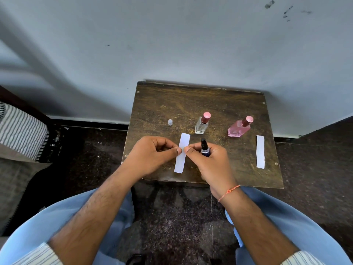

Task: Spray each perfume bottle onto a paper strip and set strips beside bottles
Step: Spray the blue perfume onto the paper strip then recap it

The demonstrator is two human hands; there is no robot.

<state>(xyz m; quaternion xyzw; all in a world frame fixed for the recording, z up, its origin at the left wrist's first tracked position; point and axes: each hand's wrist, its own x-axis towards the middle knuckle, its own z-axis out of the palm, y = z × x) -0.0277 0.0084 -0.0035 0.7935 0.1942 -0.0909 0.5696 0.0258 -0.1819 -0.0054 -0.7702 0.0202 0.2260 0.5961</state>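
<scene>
My right hand [212, 161] holds a small dark blue spray bottle [205, 148] upright, its black nozzle uncapped. That hand's thumb and forefinger also touch a white paper strip [181, 155]. My left hand [152, 155] pinches the same strip at its middle from the left. The strip hangs over the table's front part. A clear bottle with a pink cap [202, 124] stands behind the strip. A pink bottle with a pink cap [239, 127] stands to the right. A second white strip [260, 152] lies flat, to the right of and nearer than the pink bottle.
A small clear cap [170, 122] stands on the brown wooden table [219, 104] at the left. The table is small and pushed against a grey wall [172, 44]. A striped cushion [21, 131] lies at the far left. Dark speckled floor surrounds the table.
</scene>
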